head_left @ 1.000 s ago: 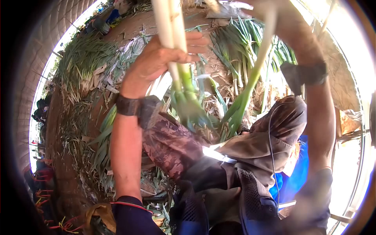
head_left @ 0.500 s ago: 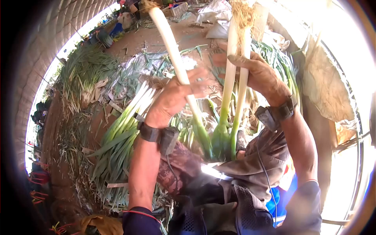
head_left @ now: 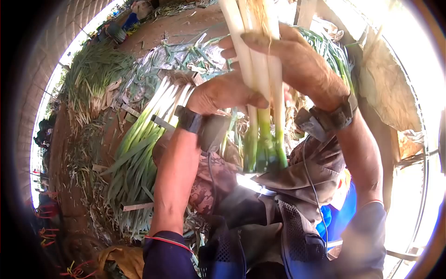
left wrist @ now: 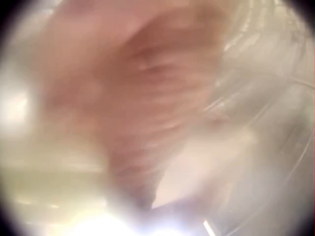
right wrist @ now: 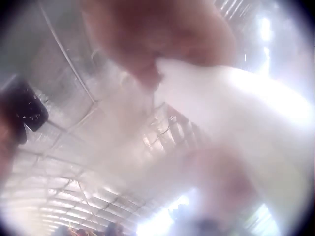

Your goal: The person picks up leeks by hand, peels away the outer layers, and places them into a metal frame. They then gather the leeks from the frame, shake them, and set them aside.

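Several leeks (head_left: 262, 69) stand bunched upright in front of the lap, white shanks up and green ends down between the legs. Around the lower part of the shanks my left hand (head_left: 225, 95) grips, its thumb lying across the front. Higher up, my right hand (head_left: 302, 63) holds the same bunch from the other side, thumb over the white stalks and fingertips showing beyond them. The left wrist view is blurred, with the hand (left wrist: 152, 93) filling its middle. White leek shanks (right wrist: 206, 98) run under the right hand (right wrist: 167, 34) in the right wrist view.
A pile of leeks (head_left: 134, 153) lies on the left beside a metal bar (head_left: 162, 122). Farther back is another leek heap (head_left: 95, 69), and more leeks (head_left: 330, 58) lie at the right. Leaf scraps litter the soil. A cable (head_left: 311, 181) hangs over the right leg.
Separate leeks in the two hands have come together into one bunch. The left hand has moved right and closed around the stalks; the right hand came down, then shifted slightly left.
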